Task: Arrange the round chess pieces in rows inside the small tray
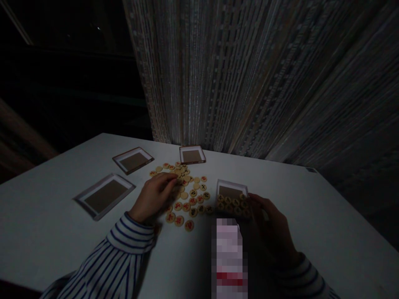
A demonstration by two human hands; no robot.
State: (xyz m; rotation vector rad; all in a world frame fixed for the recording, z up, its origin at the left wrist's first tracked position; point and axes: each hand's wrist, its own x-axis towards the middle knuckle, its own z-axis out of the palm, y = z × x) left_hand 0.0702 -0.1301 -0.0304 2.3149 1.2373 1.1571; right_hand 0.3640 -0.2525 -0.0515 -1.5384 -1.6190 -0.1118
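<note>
Pieces [186, 207], round and flat, lie scattered over the middle of the tabletop [280, 178], some showing red marks, some dark, some plain. Your hands are well apart. Your left hand [151, 195] reaches over the scatter, thumb and fingers bent at the heap toward the far edge; whether it pinches a piece, the view cannot tell. Your right hand [272, 224] is at the right side of a small box [232, 183], fingertips by its wall, and it is too dark to tell if they clamp it or only rest there. The box lies to the right of the scatter, with dark-marked pieces laid in rows in its near part. Three shallow trays [106, 196] sit toward the left and far edges.

Picking from the outside of the heap should work best, since overlapping pieces can slide. Pinch each by its rim, and turn plain ones over to read the mark, as the box seems to hold dark marks only. Brace the box lightly with your right hand and lower any piece flat, so the rows are not jolted.
</note>
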